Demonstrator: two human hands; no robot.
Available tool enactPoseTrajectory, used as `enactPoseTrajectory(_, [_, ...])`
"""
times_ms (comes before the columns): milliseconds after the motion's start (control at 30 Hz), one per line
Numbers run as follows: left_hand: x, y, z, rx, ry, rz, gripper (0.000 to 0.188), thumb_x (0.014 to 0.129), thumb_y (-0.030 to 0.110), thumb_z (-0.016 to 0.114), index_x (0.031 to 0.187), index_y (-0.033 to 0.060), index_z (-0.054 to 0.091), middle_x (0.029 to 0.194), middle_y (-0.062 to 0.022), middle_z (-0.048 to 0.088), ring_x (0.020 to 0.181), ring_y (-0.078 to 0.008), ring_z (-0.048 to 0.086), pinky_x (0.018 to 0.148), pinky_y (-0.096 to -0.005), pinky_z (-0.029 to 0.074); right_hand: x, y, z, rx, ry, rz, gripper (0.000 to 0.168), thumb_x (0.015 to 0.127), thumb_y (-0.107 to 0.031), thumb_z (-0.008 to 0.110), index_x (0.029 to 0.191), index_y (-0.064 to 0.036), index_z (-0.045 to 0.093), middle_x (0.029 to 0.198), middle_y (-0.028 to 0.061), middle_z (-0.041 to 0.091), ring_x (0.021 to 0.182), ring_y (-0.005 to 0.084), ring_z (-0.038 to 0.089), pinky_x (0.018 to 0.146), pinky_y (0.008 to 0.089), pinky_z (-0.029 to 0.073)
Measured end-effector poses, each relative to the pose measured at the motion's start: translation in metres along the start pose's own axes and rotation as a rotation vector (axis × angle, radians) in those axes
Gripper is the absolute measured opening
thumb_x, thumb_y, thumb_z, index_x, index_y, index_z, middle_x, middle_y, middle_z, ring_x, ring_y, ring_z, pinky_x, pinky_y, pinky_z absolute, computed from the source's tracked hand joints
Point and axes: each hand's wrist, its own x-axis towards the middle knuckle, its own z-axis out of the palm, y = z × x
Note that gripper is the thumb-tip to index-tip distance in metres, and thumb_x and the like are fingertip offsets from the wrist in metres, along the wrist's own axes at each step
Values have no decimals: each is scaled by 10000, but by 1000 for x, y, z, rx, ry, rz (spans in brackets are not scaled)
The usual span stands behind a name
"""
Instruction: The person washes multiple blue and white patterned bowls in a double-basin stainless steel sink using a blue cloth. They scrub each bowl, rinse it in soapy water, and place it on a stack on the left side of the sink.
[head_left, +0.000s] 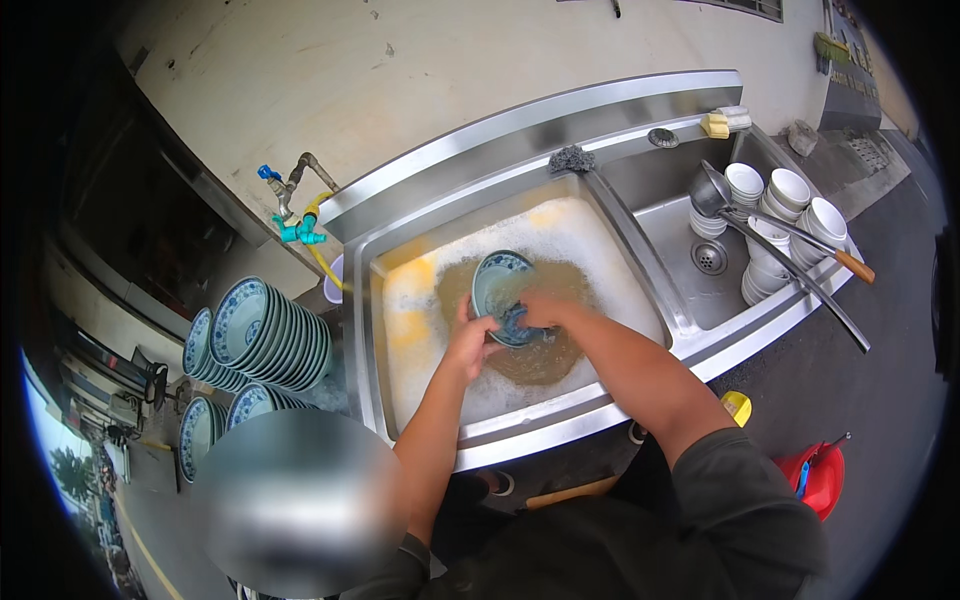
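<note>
My left hand (474, 341) grips the near-left rim of a blue-and-white patterned bowl (496, 285), which is tilted over brownish, sudsy water. My right hand (546, 309) reaches into the bowl's lower right side, its fingers bent and blurred. A dark bluish patch shows under those fingers; whether it is a scrubber or the bowl's pattern I cannot tell. Both hands are over the left basin (630, 251) of a stainless steel sink, where white and yellowish foam rings the open water.
Stacked patterned bowls (274, 330) stand left of the sink. In the right basin (667, 259) are stacked white bowls (789, 191) and long-handled ladles (780, 251). A grey scouring pad (571, 159) lies on the rear ledge. A tap (285, 195) projects at left; a red bucket (819, 480) stands at right.
</note>
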Motion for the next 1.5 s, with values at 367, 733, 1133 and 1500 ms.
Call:
enactPoseTrajectory(367, [-3, 4, 16, 12, -259, -123, 685, 1006, 594, 523, 1527, 167, 392, 1421, -108, 542, 1239, -285, 604, 1036, -511, 516, 7, -10, 6, 676, 475, -109, 500, 911, -335, 706, 1314, -80, 555, 1136, 208, 693, 1047, 314, 701, 797, 463, 588])
enactPoseTrajectory(733, [-1, -3, 16, 343, 36, 255, 703, 1035, 650, 437, 1546, 172, 363, 1421, -106, 567, 1193, -251, 633, 890, -445, 573, -2, 9, 0, -90, 133, 70, 509, 864, -361, 738, 1275, -84, 622, 1072, 214, 735, 1019, 354, 721, 852, 463, 587])
enactPoseTrajectory(1133, [-13, 9, 12, -132, -224, -130, 891, 964, 833, 266, 1498, 142, 443, 1369, -128, 603, 1266, -290, 612, 1004, -534, 552, -12, -33, -1, 1133, -112, -184, 502, 938, -216, 733, 1371, -93, 510, 1160, 107, 623, 876, 183, 671, 711, 337, 576])
enactPoseTrajectory(1500, [-14, 9, 22, 218, -20, -26, 746, 1008, 720, 420, 1511, 168, 413, 1371, -106, 617, 1211, -265, 642, 944, -449, 577, 6, 14, 0, -36, 318, 74, 614, 796, -275, 840, 1320, -90, 577, 1062, 202, 726, 958, 393, 720, 831, 475, 582])
